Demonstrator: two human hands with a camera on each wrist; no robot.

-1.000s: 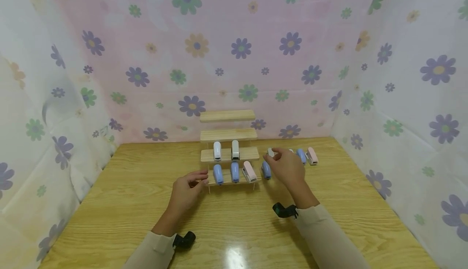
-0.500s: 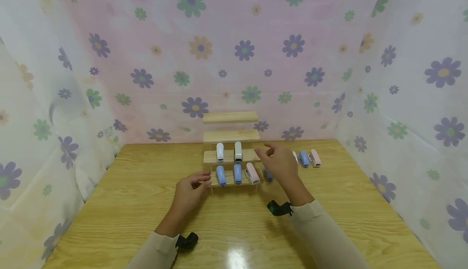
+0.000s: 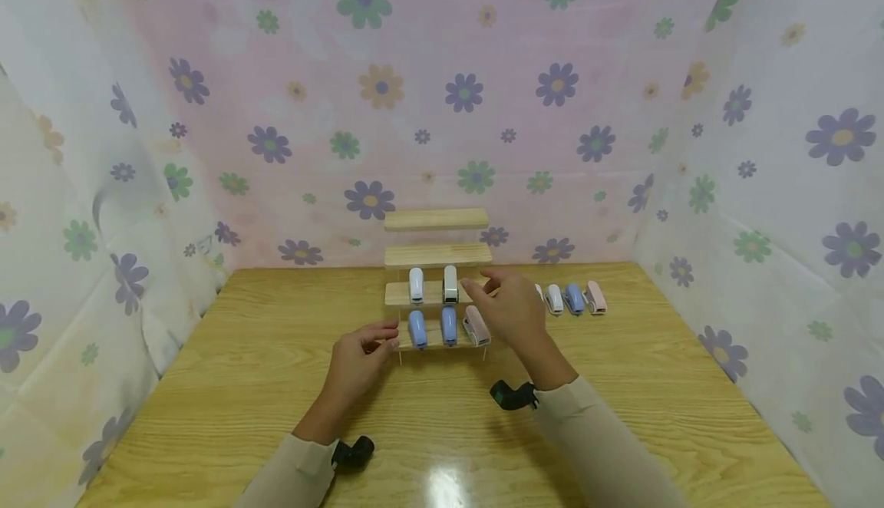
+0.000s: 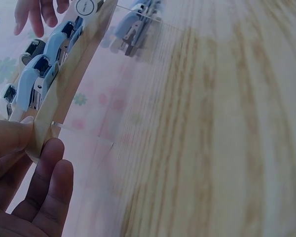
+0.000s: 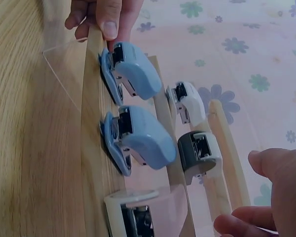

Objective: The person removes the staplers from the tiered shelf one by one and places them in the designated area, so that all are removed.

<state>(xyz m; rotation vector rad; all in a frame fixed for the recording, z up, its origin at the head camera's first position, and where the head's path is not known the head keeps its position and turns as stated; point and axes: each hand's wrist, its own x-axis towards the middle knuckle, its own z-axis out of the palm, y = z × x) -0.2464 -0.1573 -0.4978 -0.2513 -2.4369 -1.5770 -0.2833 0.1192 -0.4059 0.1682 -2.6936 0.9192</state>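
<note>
My left hand (image 3: 359,362) pinches the left end of the lowest shelf of a stepped wooden display rack (image 3: 437,255), thumb on one side and fingers on the other (image 4: 52,173). Two blue staplers (image 5: 143,136) and a pink stapler (image 3: 476,325) stand on that shelf. One shelf up are a white stapler (image 3: 416,285) and a white-and-dark-grey stapler (image 5: 200,153). My right hand (image 3: 511,312) hovers by the right end of this second shelf, thumb and fingers apart. Nothing shows between them in the right wrist view.
Right of the rack, a white stapler (image 3: 554,299), a blue stapler (image 3: 574,298) and a pink stapler (image 3: 595,298) stand in a row on the wooden table (image 3: 276,316). My right hand hides part of this row. Flowered cloth (image 3: 414,94) encloses the table's back and sides.
My right hand has moved left from the loose staplers to the second shelf's right end, uncovering part of the row. My left hand keeps its grip on the rack.
</note>
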